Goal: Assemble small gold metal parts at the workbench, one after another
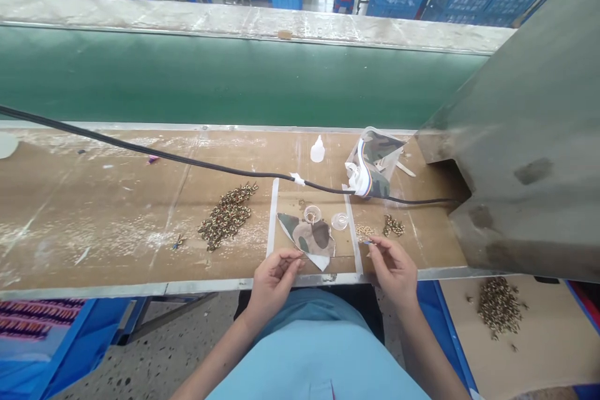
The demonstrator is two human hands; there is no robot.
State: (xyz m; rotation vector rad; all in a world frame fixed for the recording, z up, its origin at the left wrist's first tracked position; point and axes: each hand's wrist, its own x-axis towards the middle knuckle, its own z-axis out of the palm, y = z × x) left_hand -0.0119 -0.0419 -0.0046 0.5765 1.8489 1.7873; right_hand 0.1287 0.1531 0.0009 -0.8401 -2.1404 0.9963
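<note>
My left hand [276, 278] is closed in a pinch at the lower left edge of a camouflage cloth piece [321, 234]; what lies between its fingertips is too small to make out. To the right, my right hand [394, 265] pinches a small blue-tipped piece [368, 242] just above the worktop. Tiny pale beads [363, 230] lie beyond those fingertips, beside a small heap of brown and gold parts [392, 225]. On the cloth's far edge stands a small clear cup [312, 214]. A clear round lid [340, 221] lies to its right.
A larger pile of brown-gold parts [227, 215] lies left. Behind are a white dropper bottle [317, 150] and a camouflage bundle [372, 162]. A black cable [225, 169] crosses the worktop. A grey metal housing [525, 137] blocks the right; a green conveyor belt [210, 78] runs beyond.
</note>
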